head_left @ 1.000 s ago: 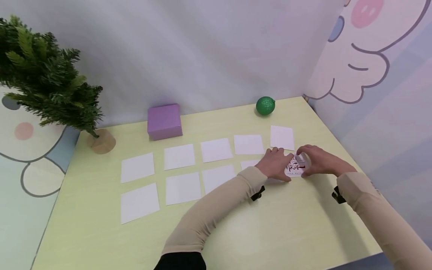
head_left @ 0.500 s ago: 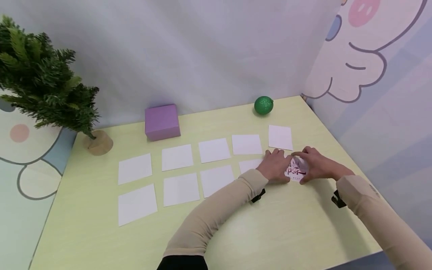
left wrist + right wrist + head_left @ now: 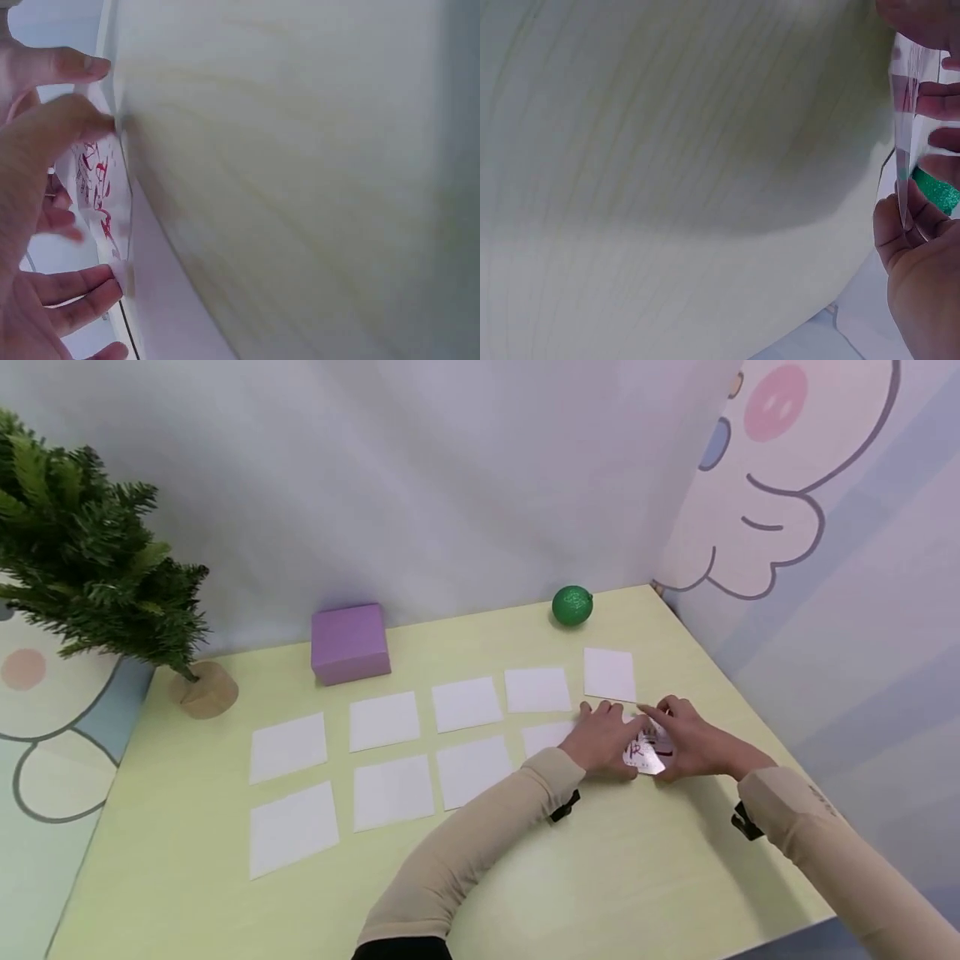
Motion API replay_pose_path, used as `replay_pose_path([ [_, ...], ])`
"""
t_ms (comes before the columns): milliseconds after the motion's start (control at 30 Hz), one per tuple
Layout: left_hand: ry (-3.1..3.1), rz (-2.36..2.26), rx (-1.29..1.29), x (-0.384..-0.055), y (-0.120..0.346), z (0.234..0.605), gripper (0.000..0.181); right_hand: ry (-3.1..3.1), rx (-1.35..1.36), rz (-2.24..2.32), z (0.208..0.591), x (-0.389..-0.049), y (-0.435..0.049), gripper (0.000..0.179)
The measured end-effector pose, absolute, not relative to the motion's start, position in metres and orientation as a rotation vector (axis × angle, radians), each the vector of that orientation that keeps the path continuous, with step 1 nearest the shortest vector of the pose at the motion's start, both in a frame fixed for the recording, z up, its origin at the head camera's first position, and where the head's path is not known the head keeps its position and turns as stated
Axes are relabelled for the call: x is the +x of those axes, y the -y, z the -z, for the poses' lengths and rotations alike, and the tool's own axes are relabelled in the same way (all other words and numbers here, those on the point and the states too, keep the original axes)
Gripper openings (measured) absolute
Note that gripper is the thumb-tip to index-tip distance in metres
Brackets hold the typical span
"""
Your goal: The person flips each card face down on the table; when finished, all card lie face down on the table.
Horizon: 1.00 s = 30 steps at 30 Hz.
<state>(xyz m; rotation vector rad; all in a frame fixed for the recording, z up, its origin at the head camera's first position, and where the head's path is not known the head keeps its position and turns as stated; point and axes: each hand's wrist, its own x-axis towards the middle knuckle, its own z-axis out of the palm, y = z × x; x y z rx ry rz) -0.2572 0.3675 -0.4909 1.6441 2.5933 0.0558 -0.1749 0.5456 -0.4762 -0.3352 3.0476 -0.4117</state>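
A small white packet with red brush lettering (image 3: 643, 755) stands between my two hands at the right of the table. It looks thin, with a shiny clear surface in the right wrist view. My left hand (image 3: 602, 742) holds its left side, thumb and fingertips at the edges in the left wrist view. My right hand (image 3: 697, 742) grips the other side; in the right wrist view its thumb and finger pinch a corner of the thin packet (image 3: 903, 139). A white paper square (image 3: 545, 737) lies beside my left hand, which partly hides that row's end.
Several white paper squares (image 3: 392, 792) lie in two rows, one at far right (image 3: 609, 674). Along the back stand a purple box (image 3: 350, 645), a glittery green ball (image 3: 572, 606) and an artificial fir tree (image 3: 90, 560) on a wooden base (image 3: 206, 692). A patterned wall (image 3: 840, 610) borders the right.
The head view has shifted slightly. My right hand has closed in on the packet, its index finger now across the top edge, and the packet has turned and tilted with a bright glare on it.
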Motion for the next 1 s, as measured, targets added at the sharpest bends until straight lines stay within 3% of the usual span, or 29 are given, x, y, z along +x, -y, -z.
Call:
replay_pose_path([
  [133, -2.571, -0.066, 1.823, -0.254, -0.369, 0.488, 0.078, -3.163, -0.466, 0.38, 0.47, -0.169, -0.542, 0.126],
  [333, -2.547, -0.105, 1.94, -0.253, -0.375, 0.479, 0.065, -3.232, -0.644, 0.364, 0.455, -0.168, -0.537, 0.128],
  [467, -2.524, -0.24, 1.908, -0.255, -0.375, 0.471, 0.072, -3.168, -0.513, 0.578, 0.444, -0.16, -0.542, 0.132],
  [567, -2.464, -0.539, 1.733, -0.263, -0.369, 0.463, 0.078, -3.056, -0.388, 0.941, 0.442, -0.158, -0.548, 0.131],
  [700, -2.331, -0.937, 1.445, -0.274, -0.357, 0.462, 0.076, -2.886, -0.34, 1.229, 0.452, -0.162, -0.546, 0.112],
  [867, -2.289, -1.034, 1.361, -0.276, -0.347, 0.47, 0.074, -2.848, -0.375, 1.253, 0.463, -0.169, -0.54, 0.076],
  [1000, -2.367, -0.935, 1.419, -0.278, -0.341, 0.475, 0.078, -2.973, -0.405, 1.009, 0.465, -0.173, -0.544, 0.074],
])
